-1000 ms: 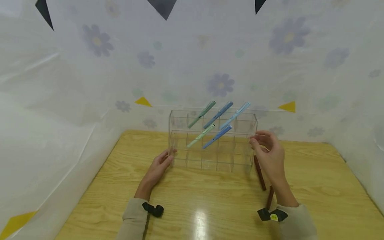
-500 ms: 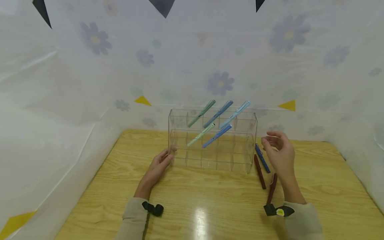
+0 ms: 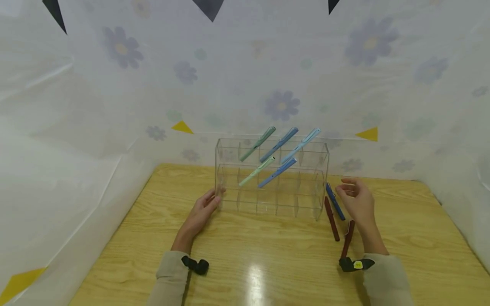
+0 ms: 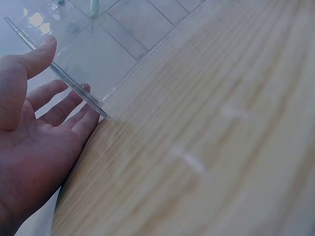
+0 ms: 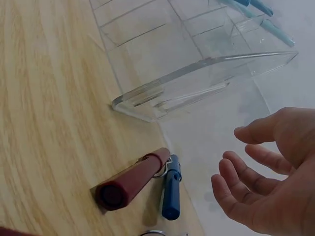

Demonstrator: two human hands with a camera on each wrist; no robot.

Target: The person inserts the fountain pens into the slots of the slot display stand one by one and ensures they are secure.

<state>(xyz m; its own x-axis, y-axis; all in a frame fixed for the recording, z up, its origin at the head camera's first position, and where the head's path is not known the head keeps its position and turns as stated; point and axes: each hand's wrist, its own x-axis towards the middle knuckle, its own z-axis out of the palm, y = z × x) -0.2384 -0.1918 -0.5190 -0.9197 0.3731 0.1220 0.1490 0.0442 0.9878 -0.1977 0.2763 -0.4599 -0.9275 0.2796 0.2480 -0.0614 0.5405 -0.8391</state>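
Observation:
A clear acrylic pen rack (image 3: 286, 198) with stepped compartments stands on the table. Three pens lie slanted in its upper tier: a dark green pen (image 3: 258, 143), a steel-blue pen (image 3: 278, 145) and a light blue pen (image 3: 300, 145). Lower down rest a pale green pen (image 3: 257, 171) and a blue pen (image 3: 277, 172). My left hand (image 3: 199, 216) touches the rack's left side panel, fingers nearly straight. To the rack's right hovers my right hand (image 3: 359, 205), loosely bent and holding nothing, beside a dark blue pen (image 3: 335, 201).
On the table (image 3: 229, 259), a dark red pen (image 3: 331, 219) lies near the rack's right end. Another dark red pen (image 3: 347, 239) is closer to the right wrist, its near end hidden by the wrist camera. A white floral sheet (image 3: 237, 76) hangs behind and at both sides.
My right hand has left the rack's right edge, moving right and then slightly down, which uncovered the dark blue pen. My left hand and the rack have stayed put.

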